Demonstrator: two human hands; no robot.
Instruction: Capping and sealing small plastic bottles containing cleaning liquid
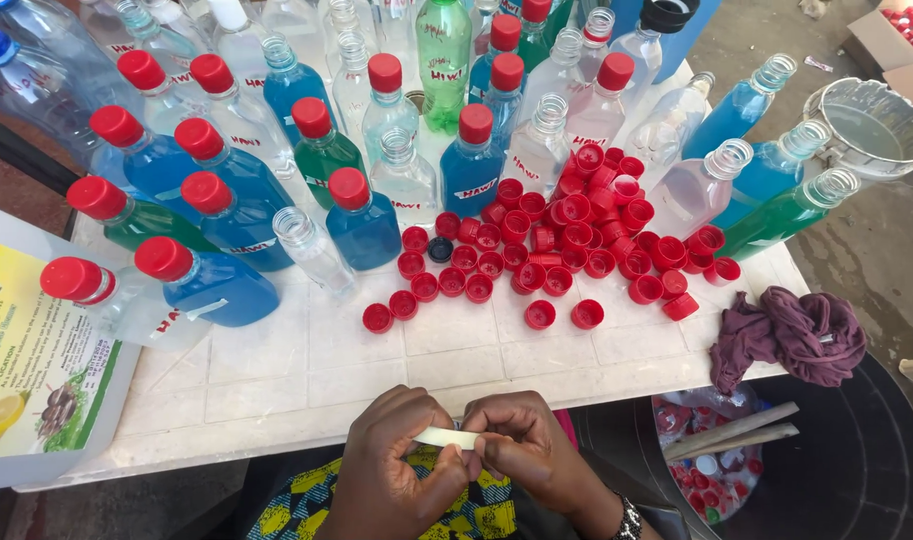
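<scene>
You pinch a small pale strip (447, 437) between both hands, left hand (397, 470) and right hand (527, 455), at the tiled table's (307, 370) near edge (loose red caps (567, 235) lie beyond, bottles (217, 210) behind).

A white tiled table (307, 370) carries capped and open bottles (362, 215), loose red caps (567, 235) and a purple rag (792, 335).

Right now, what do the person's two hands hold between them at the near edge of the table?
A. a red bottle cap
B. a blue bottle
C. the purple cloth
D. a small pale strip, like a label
D: the left hand and right hand pinch a small pale strip between their fingertips; the loose red caps and the purple cloth lie untouched on the white tiled table.
</scene>
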